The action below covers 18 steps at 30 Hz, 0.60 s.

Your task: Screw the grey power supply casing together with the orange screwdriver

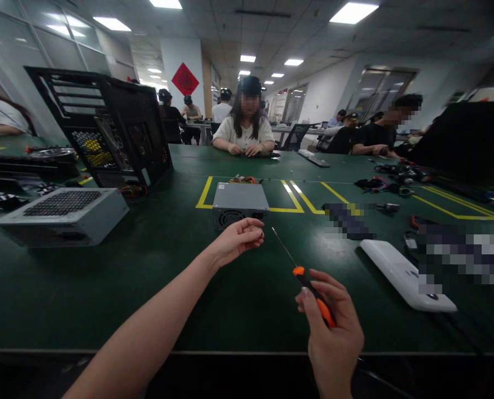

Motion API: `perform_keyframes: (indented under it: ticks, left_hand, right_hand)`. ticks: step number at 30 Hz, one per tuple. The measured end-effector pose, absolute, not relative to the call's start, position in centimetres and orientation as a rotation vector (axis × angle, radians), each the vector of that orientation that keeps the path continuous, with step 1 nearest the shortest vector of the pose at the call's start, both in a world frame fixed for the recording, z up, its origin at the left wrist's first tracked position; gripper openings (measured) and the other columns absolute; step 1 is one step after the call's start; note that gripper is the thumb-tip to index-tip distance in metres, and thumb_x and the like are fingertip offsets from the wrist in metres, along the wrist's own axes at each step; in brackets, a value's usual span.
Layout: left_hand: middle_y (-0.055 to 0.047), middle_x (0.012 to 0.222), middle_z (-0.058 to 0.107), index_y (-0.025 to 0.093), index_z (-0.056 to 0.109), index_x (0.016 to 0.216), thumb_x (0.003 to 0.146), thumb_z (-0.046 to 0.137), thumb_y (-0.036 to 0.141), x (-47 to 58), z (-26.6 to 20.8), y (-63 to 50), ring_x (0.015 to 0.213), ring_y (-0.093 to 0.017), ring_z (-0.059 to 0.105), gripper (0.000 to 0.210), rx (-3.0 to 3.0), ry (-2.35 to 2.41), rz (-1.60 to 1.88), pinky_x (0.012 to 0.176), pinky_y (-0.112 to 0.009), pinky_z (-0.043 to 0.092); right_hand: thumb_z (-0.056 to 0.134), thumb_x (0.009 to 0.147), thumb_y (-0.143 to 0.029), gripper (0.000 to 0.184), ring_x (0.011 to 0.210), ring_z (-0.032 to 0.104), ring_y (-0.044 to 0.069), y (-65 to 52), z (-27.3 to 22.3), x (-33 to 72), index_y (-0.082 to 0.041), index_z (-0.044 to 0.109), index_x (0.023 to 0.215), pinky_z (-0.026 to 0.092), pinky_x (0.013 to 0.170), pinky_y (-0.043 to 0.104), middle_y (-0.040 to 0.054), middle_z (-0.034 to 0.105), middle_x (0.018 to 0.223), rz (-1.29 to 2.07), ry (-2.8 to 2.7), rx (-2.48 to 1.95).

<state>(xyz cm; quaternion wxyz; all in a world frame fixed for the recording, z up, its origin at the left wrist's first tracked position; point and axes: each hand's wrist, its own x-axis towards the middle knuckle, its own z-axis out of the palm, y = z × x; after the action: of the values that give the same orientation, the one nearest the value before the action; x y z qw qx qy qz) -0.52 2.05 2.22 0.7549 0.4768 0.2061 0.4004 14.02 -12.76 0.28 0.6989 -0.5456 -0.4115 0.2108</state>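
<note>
My right hand (330, 316) is closed around a screwdriver (300, 272) with an orange and black handle. Its thin metal shaft points up and left, and the tip is in the air a little right of my left hand. My left hand (240, 239) has its fingers curled and pressed together; what they hold, if anything, is too small to make out. Just behind that hand a grey computer power supply (241, 197) rests on the green table (180, 288), its fan grille facing me and its lower front partly covered by my fingers. Coloured cables (245, 179) show behind it.
At left are a larger power supply (64, 213) and a tilted black computer case (117, 127). A white power bank-like device (405, 274) lies at right, with bundled cables (380, 185) farther back. Yellow tape (205, 191) marks the table. Across it sits another person (247, 124).
</note>
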Motion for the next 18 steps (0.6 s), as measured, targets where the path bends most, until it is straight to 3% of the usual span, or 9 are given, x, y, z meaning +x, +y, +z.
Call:
perform_keyframes:
  ticks: [4,8,10,13,18]
  left_hand:
    - [0.000,0.078,0.057,0.016,0.055,0.096,0.069,0.068,0.019,-0.5,2.4,1.8,0.067,-0.007,0.055,0.030,1.039,0.432,0.842,0.066,-0.020,0.044]
    - [0.001,0.078,0.057,0.017,0.055,0.097,0.069,0.068,0.018,-0.6,2.4,1.8,0.068,-0.007,0.056,0.031,1.032,0.414,0.846,0.068,-0.021,0.044]
    - [0.001,0.078,0.057,0.017,0.055,0.097,0.069,0.068,0.017,-0.6,2.3,1.9,0.069,-0.007,0.056,0.031,1.034,0.410,0.842,0.069,-0.021,0.044]
    - [0.001,0.079,0.057,0.017,0.055,0.097,0.069,0.068,0.017,-0.7,2.3,1.9,0.069,-0.007,0.056,0.031,1.051,0.414,0.828,0.069,-0.021,0.044]
    - [0.001,0.079,0.057,0.016,0.054,0.098,0.069,0.067,0.017,-0.8,2.4,1.8,0.070,-0.007,0.057,0.032,1.082,0.395,0.808,0.069,-0.022,0.044]
  right_hand:
    - [0.061,0.072,-0.024,0.019,0.084,0.057,0.016,-13.3,1.3,14.8,-0.019,0.058,0.091,0.049,0.074,0.031,0.0072,0.054,0.106,0.529,-0.997,-1.229]
    - [0.059,0.075,-0.028,0.028,0.068,0.059,0.015,-14.5,2.6,14.7,-0.020,0.056,0.101,0.050,0.064,0.031,0.0064,0.061,0.094,0.434,-1.073,-1.352]
    - [0.059,0.075,-0.028,0.021,0.063,0.058,0.014,-14.9,3.0,14.5,-0.021,0.058,0.094,0.049,0.061,0.031,0.0061,0.062,0.094,0.311,-1.106,-1.382]
    - [0.058,0.074,-0.026,0.010,0.072,0.059,0.016,-15.1,3.2,14.5,-0.021,0.060,0.082,0.047,0.066,0.032,0.0059,0.063,0.096,0.241,-1.174,-1.350]
    - [0.059,0.073,-0.026,0.010,0.080,0.059,0.019,-14.8,3.1,14.6,-0.021,0.060,0.082,0.047,0.070,0.033,0.0058,0.063,0.094,0.272,-1.211,-1.371]
